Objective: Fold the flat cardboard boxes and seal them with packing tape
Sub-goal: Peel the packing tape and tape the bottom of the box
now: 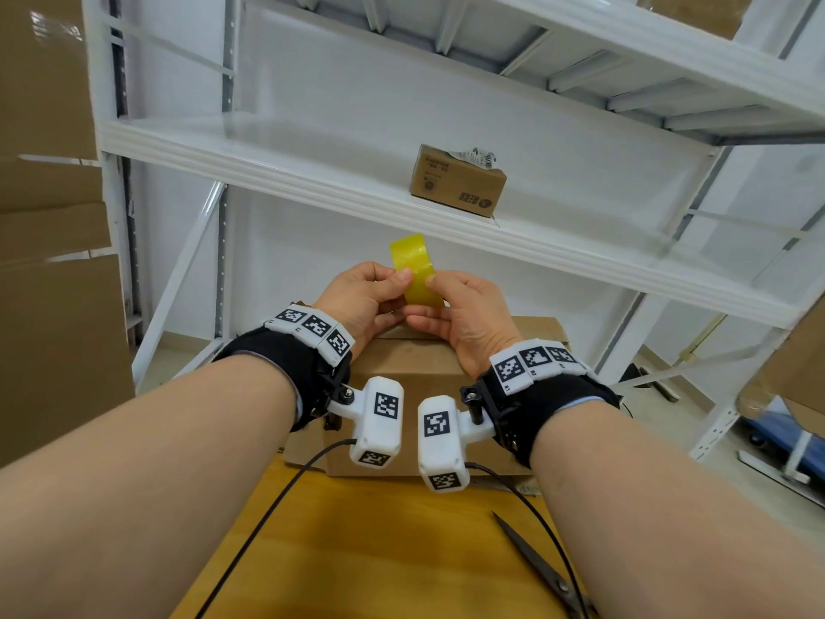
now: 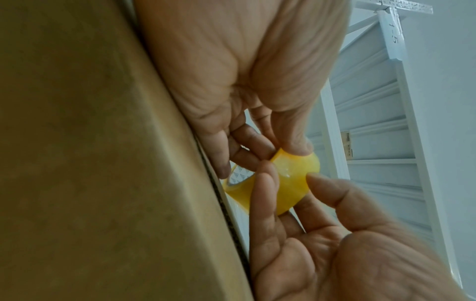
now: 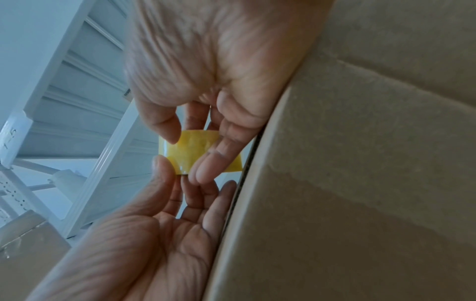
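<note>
- Head view: folded box (image 1: 402, 386) stands on the table (image 1: 379, 551); light, stiff, best held by its edges.
- Left hand (image 1: 361, 297) and right hand (image 1: 464, 314) both pinch the tape.
- Tape roll (image 1: 417, 270), above the box: light, slippery, sticky; hold by the rim.

We've got both forearms stretched forward, left hand (image 1: 362, 297) and right hand (image 1: 464, 315) close together, thumbs and fingertips pinching, palms facing each other.
</note>
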`<state>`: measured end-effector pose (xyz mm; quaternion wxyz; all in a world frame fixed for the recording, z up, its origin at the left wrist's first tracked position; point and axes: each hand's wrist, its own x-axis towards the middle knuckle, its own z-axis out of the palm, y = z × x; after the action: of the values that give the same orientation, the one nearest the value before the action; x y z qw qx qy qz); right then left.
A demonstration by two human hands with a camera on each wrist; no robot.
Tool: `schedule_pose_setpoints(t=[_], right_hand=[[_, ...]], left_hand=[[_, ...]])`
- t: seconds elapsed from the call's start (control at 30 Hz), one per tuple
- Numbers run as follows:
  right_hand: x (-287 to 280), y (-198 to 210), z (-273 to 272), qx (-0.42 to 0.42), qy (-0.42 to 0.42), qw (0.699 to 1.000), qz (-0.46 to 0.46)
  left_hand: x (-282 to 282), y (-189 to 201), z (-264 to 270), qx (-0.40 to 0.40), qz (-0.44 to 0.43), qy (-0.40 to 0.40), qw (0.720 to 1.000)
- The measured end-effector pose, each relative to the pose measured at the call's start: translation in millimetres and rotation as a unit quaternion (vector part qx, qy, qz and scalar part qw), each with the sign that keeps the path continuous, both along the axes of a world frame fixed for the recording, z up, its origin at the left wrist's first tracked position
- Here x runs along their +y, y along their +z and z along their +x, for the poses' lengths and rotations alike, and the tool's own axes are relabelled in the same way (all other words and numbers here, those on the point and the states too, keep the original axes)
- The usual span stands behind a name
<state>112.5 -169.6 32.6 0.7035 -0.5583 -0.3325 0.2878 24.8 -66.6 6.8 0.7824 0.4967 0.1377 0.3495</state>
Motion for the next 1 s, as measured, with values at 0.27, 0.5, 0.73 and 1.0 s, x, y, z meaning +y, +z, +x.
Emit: schedule_pose_setpoints(t=[0.27, 0.5, 0.73, 1.0], right_hand=[[1.6, -0.2, -0.4, -0.017, -0.005, 1.0, -0.001], [1.5, -0.1, -1.2, -0.016, -0.001, 1.0, -0.008], [5.3, -2.1, -1.3, -0.046, -0.028, 0.998, -0.011], [1.7, -2.3, 0.6, -0.03, -0.013, 0.999, -0.012]], left_hand=[[1.3, 0.8, 1.4, 0.005, 0.004, 0.0, 1.0], [3.8, -0.1, 0.6, -0.01, -0.009, -0.004, 1.0], [1.4, 1.9, 1.8, -0.007, -0.002, 0.001, 1.0], [2.6, 0.2, 0.5, -0.009, -0.009, 0.001, 1.0]])
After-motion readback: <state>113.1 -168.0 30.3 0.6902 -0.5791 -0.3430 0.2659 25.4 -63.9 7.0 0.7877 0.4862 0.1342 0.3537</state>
